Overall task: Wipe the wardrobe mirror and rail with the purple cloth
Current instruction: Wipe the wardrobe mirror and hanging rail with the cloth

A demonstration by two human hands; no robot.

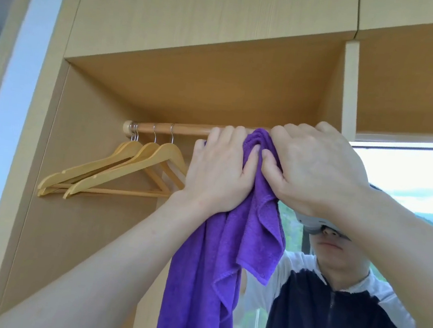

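Observation:
A wooden rail (187,129) runs across the top of the open wardrobe bay. The purple cloth (226,258) is draped over the rail near its right end and hangs down in long folds. My left hand (220,172) grips the cloth just left of the fold, fingers curled over the rail. My right hand (314,166) pinches the cloth from the right, also against the rail. The mirror (408,184) fills the right side and reflects a person in a dark and white top, partly hidden by my right arm.
Three wooden hangers (118,172) hang at the rail's left end, close to my left hand. The wardrobe ceiling panel (204,87) sits just above the rail. A vertical divider (350,87) separates the bay from the mirror side.

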